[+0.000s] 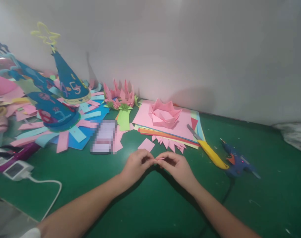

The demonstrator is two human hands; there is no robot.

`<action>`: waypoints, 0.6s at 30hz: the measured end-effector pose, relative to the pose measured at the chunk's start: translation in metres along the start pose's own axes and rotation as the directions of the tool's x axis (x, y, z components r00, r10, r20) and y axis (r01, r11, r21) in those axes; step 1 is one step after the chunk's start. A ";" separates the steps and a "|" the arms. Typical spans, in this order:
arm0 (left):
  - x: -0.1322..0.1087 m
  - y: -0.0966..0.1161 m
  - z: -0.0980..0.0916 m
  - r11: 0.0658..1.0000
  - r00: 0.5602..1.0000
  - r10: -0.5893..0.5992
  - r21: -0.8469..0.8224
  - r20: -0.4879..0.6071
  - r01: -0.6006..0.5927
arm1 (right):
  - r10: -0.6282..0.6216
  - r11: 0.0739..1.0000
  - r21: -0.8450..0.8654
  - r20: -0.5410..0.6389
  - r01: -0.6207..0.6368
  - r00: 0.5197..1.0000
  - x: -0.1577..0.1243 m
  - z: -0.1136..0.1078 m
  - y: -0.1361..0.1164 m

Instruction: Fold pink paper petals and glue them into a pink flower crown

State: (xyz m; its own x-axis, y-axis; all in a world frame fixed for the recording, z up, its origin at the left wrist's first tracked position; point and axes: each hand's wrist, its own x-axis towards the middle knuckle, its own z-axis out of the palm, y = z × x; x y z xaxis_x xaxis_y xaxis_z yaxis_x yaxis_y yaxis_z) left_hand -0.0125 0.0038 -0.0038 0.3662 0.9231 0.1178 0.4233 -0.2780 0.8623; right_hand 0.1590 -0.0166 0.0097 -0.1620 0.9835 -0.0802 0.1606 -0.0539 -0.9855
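Green desk spreads widest; above it, my left hand and right hand both pinch a small, thin pink paper piece between them. I'd judge this as creasing, the next press calling for aligned edges, though my grip hides most of its outline.

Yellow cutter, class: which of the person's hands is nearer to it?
Right: the right hand is left of the yellow cutter; the left hand is farther left, past the right one.

Green tabletop: paper stack, phone, pink square, blue tool, probably glue gun.
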 end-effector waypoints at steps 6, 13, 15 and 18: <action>-0.002 0.002 -0.004 0.952 0.952 0.307 0.008 -0.005 -0.306 | 0.062 0.994 0.077 0.166 -0.076 0.984 0.009 -0.006 -0.017; 0.002 0.002 -0.005 0.987 0.994 0.088 -0.129 -0.064 -0.095 | -0.003 1.000 -0.002 0.154 0.003 0.988 0.031 -0.007 -0.029; 0.005 0.000 -0.006 0.989 0.997 0.018 -0.144 -0.070 -0.028 | -0.032 0.997 -0.060 0.142 0.041 0.989 0.037 -0.005 -0.030; 0.010 -0.005 -0.007 0.996 0.995 -0.038 -0.088 -0.094 0.030 | -0.138 0.963 -0.223 0.064 0.149 0.988 0.049 -0.004 -0.028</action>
State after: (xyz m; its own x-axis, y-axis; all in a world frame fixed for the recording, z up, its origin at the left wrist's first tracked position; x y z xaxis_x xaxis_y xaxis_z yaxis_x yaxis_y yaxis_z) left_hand -0.0173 0.0164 -0.0037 0.2705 0.9538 0.1304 0.3595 -0.2258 0.9054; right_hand 0.1500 0.0341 0.0339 -0.2451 0.9683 0.0474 0.3472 0.1333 -0.9282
